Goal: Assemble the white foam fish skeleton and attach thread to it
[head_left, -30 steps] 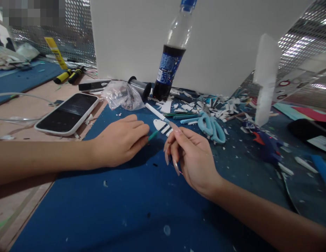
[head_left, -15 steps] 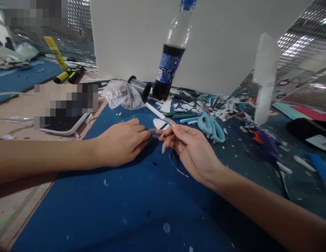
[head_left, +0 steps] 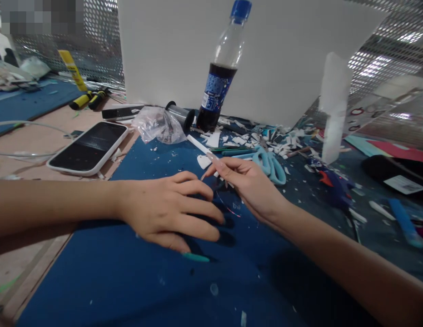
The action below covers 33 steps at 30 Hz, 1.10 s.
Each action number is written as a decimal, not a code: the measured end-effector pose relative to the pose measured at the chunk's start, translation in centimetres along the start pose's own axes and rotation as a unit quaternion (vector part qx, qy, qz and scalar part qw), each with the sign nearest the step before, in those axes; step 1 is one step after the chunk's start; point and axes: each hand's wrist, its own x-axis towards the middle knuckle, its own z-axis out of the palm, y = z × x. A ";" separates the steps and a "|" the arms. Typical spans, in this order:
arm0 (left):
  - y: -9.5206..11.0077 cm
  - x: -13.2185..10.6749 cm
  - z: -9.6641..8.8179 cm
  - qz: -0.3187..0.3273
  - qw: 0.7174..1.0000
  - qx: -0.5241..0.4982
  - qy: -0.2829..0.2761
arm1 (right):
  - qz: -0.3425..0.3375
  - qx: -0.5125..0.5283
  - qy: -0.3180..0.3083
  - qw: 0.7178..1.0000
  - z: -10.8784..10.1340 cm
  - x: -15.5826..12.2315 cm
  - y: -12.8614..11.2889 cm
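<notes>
My left hand (head_left: 173, 209) lies flat on the blue cutting mat (head_left: 129, 272), fingers spread and long teal nails showing; nothing is in it. Just beyond it, my right hand (head_left: 247, 181) is closed in a pinch on a thin white-handled tool (head_left: 198, 146), which points away to the upper left. A thin curved strip (head_left: 228, 209) lies on the mat between the two hands. A small white cut piece (head_left: 203, 161) sits beside the tool.
A cola bottle (head_left: 216, 86) stands before a white board (head_left: 282, 54). Light blue scissors (head_left: 270, 164) and several white scraps (head_left: 266, 136) lie beyond my right hand. To the left are a phone (head_left: 90, 147) and a plastic bag (head_left: 158, 125); a blue glue gun (head_left: 330, 181) lies right.
My left hand has pulled back toward me and spread flat on the mat. My right hand, still pinching the white tool, has shifted slightly up and away.
</notes>
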 end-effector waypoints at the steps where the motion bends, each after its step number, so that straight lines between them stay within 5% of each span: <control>1: 0.1 -0.1 0.1 -0.004 1.000 -0.005 0.023 | -0.008 -0.013 0.001 1.000 0.0 0.0 0.1; 5: 0.0 -0.7 0.5 -0.074 0.970 0.087 0.215 | -0.024 -0.033 0.028 0.999 0.3 -0.3 0.2; 7: -0.6 -0.6 0.5 -0.153 0.945 0.154 0.243 | -0.019 -0.026 0.050 0.998 0.6 -0.6 0.2; 9: -1.3 -0.2 0.4 -0.211 0.940 0.201 0.178 | -0.011 -0.021 0.073 0.997 0.8 -0.9 0.1; 15: -2.1 0.6 0.7 -0.251 0.944 0.214 -0.012 | -0.002 0.013 0.112 0.994 1.5 -1.7 -0.3; 19: -2.0 0.7 0.7 -0.229 0.951 0.202 -0.045 | 0.006 0.030 0.109 0.994 1.9 -2.0 -0.1; 23: -2.2 0.6 0.7 -0.199 0.960 0.198 -0.020 | 0.014 0.023 0.103 0.994 2.5 -2.4 0.1; 28: -0.7 0.5 0.5 -0.261 0.954 0.038 0.144 | -0.042 -0.041 0.123 0.991 2.7 -2.9 -0.3; 30: 0.3 0.7 0.5 -0.350 0.909 -0.131 0.185 | -0.103 -0.083 0.125 0.983 2.7 -3.2 -0.6; 33: 1.2 1.1 0.6 -0.361 0.846 -0.357 0.162 | -0.188 -0.132 0.101 0.968 2.6 -3.5 -0.9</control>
